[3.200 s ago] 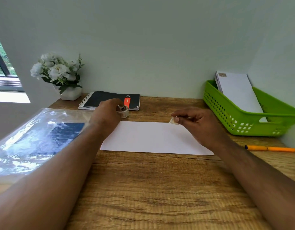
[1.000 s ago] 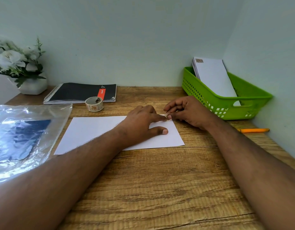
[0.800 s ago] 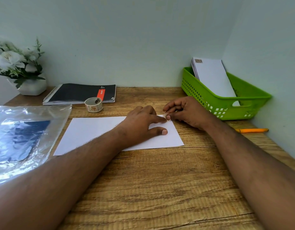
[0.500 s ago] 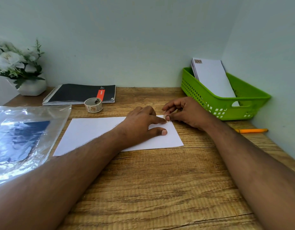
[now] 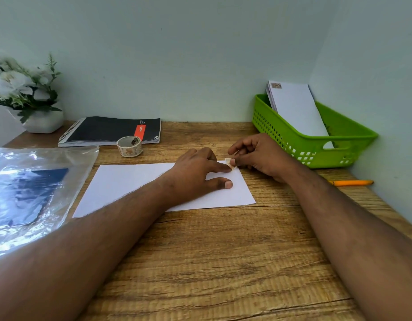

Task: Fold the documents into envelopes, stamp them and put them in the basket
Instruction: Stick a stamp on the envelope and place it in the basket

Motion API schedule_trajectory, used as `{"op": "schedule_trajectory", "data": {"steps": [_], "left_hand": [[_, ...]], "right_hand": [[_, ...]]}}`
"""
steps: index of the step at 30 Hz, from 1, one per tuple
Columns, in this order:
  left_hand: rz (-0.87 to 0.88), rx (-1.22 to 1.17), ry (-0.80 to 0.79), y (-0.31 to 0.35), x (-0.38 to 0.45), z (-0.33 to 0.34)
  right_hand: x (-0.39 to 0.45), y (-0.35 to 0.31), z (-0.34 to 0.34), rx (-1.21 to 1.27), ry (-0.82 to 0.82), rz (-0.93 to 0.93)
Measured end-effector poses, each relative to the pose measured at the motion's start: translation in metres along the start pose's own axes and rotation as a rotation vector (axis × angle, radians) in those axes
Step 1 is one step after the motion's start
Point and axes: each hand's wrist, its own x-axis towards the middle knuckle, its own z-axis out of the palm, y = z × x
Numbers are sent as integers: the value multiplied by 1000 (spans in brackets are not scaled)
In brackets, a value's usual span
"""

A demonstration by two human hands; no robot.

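White envelope (image 5: pixel 135 181) lies flat on the wooden tabletop (image 5: pixel 223 262), its long side running left to right, near the middle of the scene. Left hand (image 5: pixel 195 174) rests on the envelope's right half, fingers straight and spread, the thumb flat on the paper and the forefinger reaching to the upper right corner. Right hand (image 5: pixel 258 156) sits at that same corner, its thumb and forefinger pinching a small stamp (image 5: pixel 229 162) that touches the envelope's corner; the other fingers are curled. The tips of both hands meet at the stamp.

A roll of stamps (image 5: pixel 129 146) stands just behind the envelope, in front of a black spiral notebook (image 5: pixel 110 130) with an orange label. At far right a green basket (image 5: pixel 316 147) holds a stack of stamped envelopes (image 5: pixel 295 107) leaning against its back rim. An orange pen (image 5: pixel 351 182) lies on the tabletop below the basket. On the left lies a clear plastic sleeve (image 5: pixel 31 188) with something dark blue inside, and a white pot of white flowers (image 5: pixel 26 93) stands in the back left corner.
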Motion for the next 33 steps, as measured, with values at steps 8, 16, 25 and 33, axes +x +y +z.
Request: {"op": "schedule_trajectory", "data": {"steps": [8,16,25,33], "left_hand": [[6,11,-2,-2,1,1],[14,-12,8,-2,1,1],[14,-5,-8,-1,1,0],[-17,31,7,0,2,1]], "right_hand": [[2,-3,3,-57,30,45],[4,-4,6,-135,87,70],[11,2,14,-306,219,68],[11,6,12,-225,239,69]]}}
